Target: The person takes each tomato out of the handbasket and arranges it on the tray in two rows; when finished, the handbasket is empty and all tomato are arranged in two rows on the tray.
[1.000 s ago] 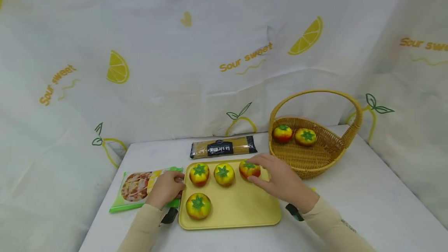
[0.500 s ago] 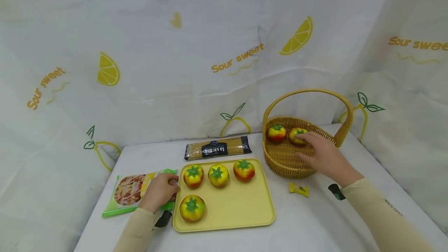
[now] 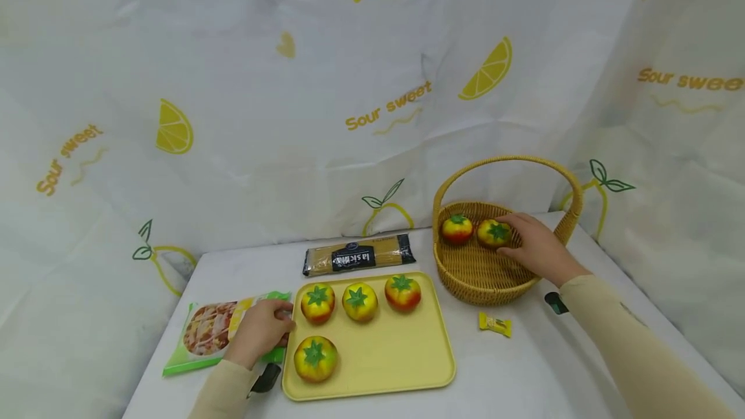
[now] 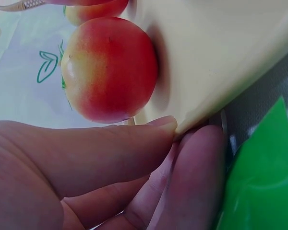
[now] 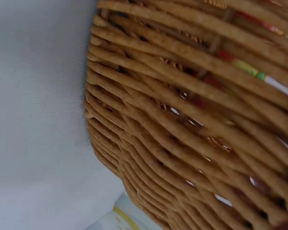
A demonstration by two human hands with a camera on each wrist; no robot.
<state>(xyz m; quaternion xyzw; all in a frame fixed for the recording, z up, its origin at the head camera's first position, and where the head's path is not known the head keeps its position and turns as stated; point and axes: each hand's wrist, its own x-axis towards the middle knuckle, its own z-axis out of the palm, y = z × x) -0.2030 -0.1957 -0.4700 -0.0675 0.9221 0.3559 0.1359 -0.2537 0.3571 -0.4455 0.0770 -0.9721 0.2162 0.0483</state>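
At the left edge of the yellow tray [image 3: 390, 354], my left hand [image 3: 259, 332] pinches the rim between thumb and fingers; the left wrist view shows the thumb [image 4: 149, 139] on top. Several red-yellow persimmons with green star-shaped tops lie on the tray, one persimmon [image 3: 315, 359] at its front left. My right hand [image 3: 538, 247] reaches into the wicker basket [image 3: 480, 270], its fingers and thumb bent around the right-hand persimmon [image 3: 493, 233]. Beside that fruit sits another persimmon [image 3: 457, 229]. The right wrist view has only the basket's woven side [image 5: 182, 120], and the hand is hidden there.
A pasta packet [image 3: 361, 256] lies behind the tray. Partly under my left hand is a green-edged food bag [image 3: 204, 335]. A small yellow wrapped sweet [image 3: 495, 324] lies in front of the basket, whose tall handle [image 3: 506, 159] arches over it.
My right hand has left the persimmon at the tray's back right and moved right into the basket, onto a persimmon there. The left hand stays at the tray's rim. The head view has shifted slightly.
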